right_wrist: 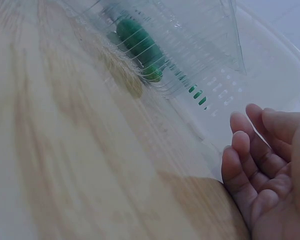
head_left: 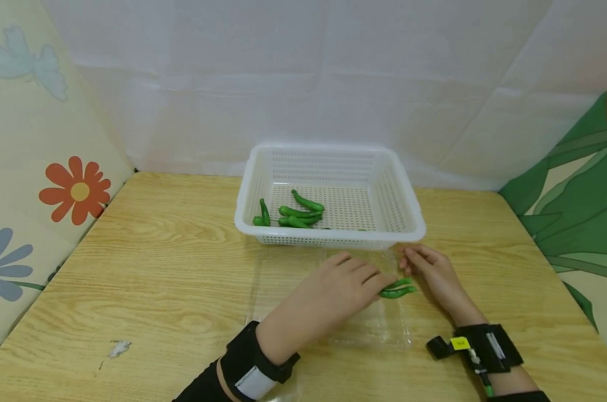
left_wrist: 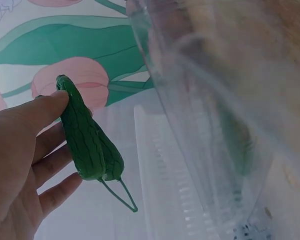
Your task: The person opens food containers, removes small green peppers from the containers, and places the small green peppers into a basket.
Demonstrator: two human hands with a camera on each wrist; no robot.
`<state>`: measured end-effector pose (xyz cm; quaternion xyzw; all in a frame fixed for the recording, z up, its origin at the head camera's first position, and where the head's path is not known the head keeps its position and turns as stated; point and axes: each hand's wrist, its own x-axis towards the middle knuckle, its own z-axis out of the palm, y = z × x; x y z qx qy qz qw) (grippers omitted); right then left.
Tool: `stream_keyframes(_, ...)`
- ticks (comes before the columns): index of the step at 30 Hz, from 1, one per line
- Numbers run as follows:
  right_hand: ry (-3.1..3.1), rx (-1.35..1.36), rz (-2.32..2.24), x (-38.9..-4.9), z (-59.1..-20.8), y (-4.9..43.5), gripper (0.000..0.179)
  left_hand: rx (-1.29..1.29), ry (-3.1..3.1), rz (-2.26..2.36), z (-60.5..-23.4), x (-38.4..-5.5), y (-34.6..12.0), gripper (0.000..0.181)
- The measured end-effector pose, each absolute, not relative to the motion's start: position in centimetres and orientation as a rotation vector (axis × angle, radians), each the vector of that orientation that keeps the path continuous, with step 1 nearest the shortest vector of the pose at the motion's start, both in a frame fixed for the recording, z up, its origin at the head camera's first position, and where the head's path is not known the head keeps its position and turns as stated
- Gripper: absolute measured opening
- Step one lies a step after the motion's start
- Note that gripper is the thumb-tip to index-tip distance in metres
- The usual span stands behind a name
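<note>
My left hand (head_left: pixel 339 287) reaches across a clear plastic box (head_left: pixel 278 279) on the table. Between its thumb and fingers it pinches two green peppers (head_left: pixel 397 290); in the left wrist view the peppers (left_wrist: pixel 82 135) hang side by side, their thin stems meeting below. My right hand (head_left: pixel 436 276) is by the front right corner of the white basket (head_left: pixel 383 237), fingers loosely bent and holding nothing. Seen from the right wrist, a green pepper (right_wrist: pixel 137 42) shows through the clear ribbed plastic, to the upper left of the right hand (right_wrist: pixel 270 170).
Several more green peppers (head_left: pixel 300 213) lie in the left part of the basket, which stands at the back of the wooden table (head_left: pixel 182 268) before a white sheet (head_left: pixel 223 100). Flower-patterned panels (head_left: pixel 22 139) flank both sides. A pale scuff (head_left: pixel 118 349) marks the tabletop at front left.
</note>
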<state>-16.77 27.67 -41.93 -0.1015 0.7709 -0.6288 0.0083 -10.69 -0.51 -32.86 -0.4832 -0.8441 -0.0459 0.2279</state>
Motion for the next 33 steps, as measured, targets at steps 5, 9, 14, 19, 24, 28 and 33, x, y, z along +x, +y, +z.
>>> stream_keyframes(5, 2.417, -0.304, -1.953, -16.8, -42.0, 27.6, 0.026, -1.273, -2.378, -0.113, -32.6, -11.1, -1.1, 0.030)
stream_keyframes(9, 2.417, -0.295, -1.949, -16.9, -42.0, 27.7, 0.028, -1.220, -2.410, -0.134, -32.5, -11.7, -1.6, 0.028)
stream_keyframes(14, 2.401, -0.299, -1.966, -16.9, -42.1, 27.7, 0.028, -1.142, -2.461, -0.114, -32.5, -12.5, -2.2, 0.032)
stream_keyframes(19, 2.388, -0.288, -1.974, -17.0, -42.2, 27.7, 0.028, -1.076, -2.428, -0.251, -32.7, -13.2, -3.0, 0.030)
stream_keyframes(24, 2.389, -0.294, -1.975, -16.9, -42.1, 27.7, 0.028, -1.085, -2.344, -0.350, -32.7, -13.5, -3.4, 0.031)
stream_keyframes(28, 2.378, -0.292, -1.986, -16.9, -42.0, 27.6, 0.028, -1.114, -2.368, -0.324, -32.2, -13.1, -3.3, 0.031)
stream_keyframes(33, 2.364, -0.295, -2.002, -16.9, -42.1, 27.5, 0.030, -1.126, -2.337, -0.293, -31.9, -12.8, -3.4, 0.032)
